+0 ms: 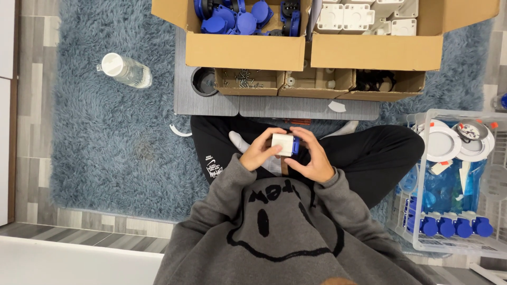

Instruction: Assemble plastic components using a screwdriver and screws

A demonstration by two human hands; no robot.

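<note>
A shaggy blue-grey rug (116, 137) covers most of the floor, with pale wood-look boards showing along its left edge. At the rug's far edge lies a grey ribbed mat (296, 107), and on it stand two large cardboard boxes: the left box (245, 51) holds blue round-capped parts, the right box (376, 51) holds white square housings. In front of them, along the mat's near edge, sit three small cardboard trays (317, 84) with screws and small dark pieces, and a black round cup (203, 82) stands at the left end of the row. A clear wire-sided crate (454, 211) at the rug's right edge carries white round discs and a row of blue caps. A clear plastic bottle (125, 70) with a white cap lies on its side near the rug's far left corner.

The person sits cross-legged in black trousers and a grey sweatshirt, just short of the mat's near edge. Both hands meet above the lap. The left hand (259, 153) curls its fingers closed around the left side of a small white housing (282, 144), thumb on the near face. The right hand (311, 155) wraps closed on the housing's right side, where a blue part (296, 146) sticks out. The housing's long axis runs left to right, blue end pointing toward the right hand.
</note>
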